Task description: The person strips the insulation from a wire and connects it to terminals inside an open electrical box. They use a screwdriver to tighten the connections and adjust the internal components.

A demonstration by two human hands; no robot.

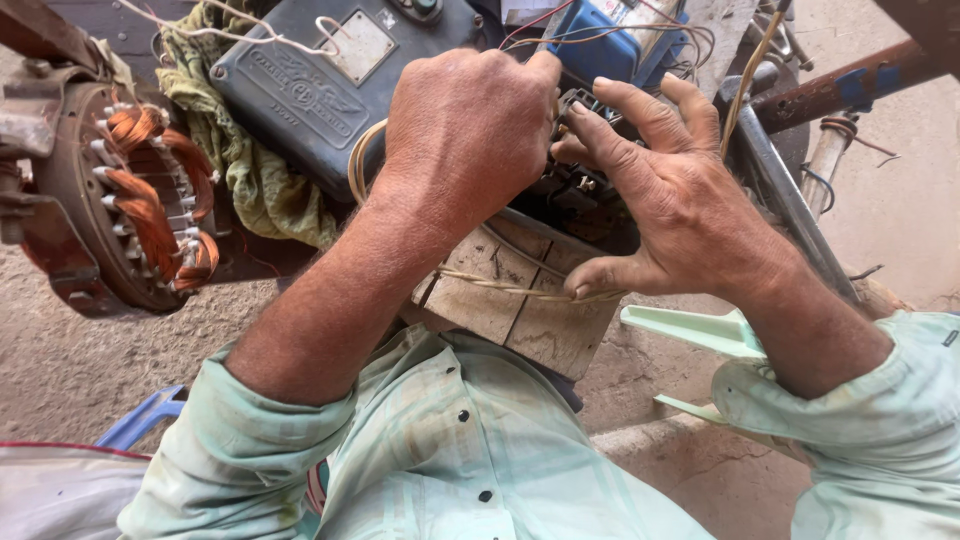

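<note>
My left hand (470, 130) is closed into a fist over a dark small part (580, 105) at the middle of the view, back of the hand toward the camera. My right hand (670, 190) meets it from the right, fingertips pinching at the same part. Its little finger hooks a pale twisted wire (500, 285) that runs across a worn wooden block (520, 300) below both hands. What sits inside the left fist is hidden.
A motor stator with copper windings (150, 200) lies at the left. A dark grey metal casing (320, 80) and a green rag (250, 180) sit behind my hands, with a blue component and loose wires (610, 45). Rusty pipes (840, 85) stand at right; a pale green plastic piece (700, 330) lies on the dirt.
</note>
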